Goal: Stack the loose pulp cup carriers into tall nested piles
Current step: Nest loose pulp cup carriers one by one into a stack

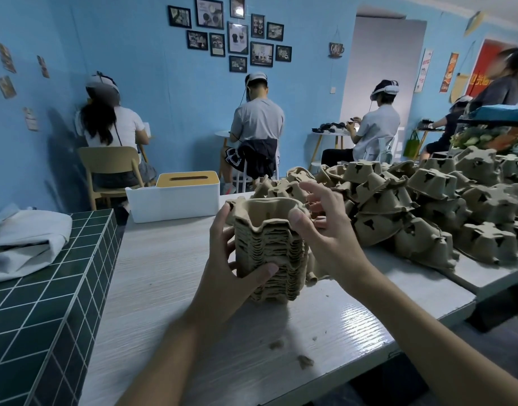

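step in hand, i reckon: seating the top carrier on the nested pile [269,253], mid desk [170,282]. to do it well: press evenly on the rim so the cups drop fully into those below, keep the pile square, don't crush the pulp. left hand [231,259] grips the pile's left side, thumb across the front low down. right hand [325,224] is open at top right, thumb on the top rim, fingers spread, holding nothing. loose carriers [427,206] are heaped nearby, to the right.
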`<state>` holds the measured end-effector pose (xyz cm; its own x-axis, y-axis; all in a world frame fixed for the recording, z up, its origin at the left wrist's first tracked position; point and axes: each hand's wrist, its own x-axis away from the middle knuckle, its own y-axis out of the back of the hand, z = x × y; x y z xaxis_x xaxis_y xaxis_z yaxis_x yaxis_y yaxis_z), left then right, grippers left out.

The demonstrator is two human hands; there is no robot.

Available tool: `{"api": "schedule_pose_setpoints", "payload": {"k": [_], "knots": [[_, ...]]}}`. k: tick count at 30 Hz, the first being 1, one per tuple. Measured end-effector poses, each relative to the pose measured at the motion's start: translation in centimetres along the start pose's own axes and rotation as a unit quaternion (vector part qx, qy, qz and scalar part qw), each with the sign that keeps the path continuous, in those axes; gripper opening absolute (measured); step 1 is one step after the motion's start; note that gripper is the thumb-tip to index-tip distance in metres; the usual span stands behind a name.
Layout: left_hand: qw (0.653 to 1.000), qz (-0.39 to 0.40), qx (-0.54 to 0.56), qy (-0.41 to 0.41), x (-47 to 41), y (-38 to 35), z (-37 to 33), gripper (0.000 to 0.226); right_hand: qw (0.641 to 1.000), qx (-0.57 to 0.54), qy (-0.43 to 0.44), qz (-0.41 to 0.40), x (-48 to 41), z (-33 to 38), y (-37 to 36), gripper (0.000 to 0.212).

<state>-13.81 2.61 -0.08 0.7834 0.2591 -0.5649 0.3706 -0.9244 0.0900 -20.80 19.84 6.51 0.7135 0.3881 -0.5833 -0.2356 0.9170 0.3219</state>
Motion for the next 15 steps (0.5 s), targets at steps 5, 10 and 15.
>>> {"api": "schedule_pose_setpoints", "payload": {"k": [5,10,15], "knots": [[1.000,0.004,0.017,-0.004,-0.5,0.0,0.1,0.112,0.987,-0.096,-0.071,0.108,1.5,-1.6,-0.8,0.074],[1.000,-0.017,-0.007,-0.021,-1.7,1.6,-0.4,0.096,0.978,-0.146,-0.070,0.132,0.3,-2.1,-3.0,0.068],[0.999,-0.049,0.000,0.007,-2.1,3.8,0.4,0.087,0.988,-0.029,-0.044,0.148,-1.3,-4.8,-1.9,0.058]]}}
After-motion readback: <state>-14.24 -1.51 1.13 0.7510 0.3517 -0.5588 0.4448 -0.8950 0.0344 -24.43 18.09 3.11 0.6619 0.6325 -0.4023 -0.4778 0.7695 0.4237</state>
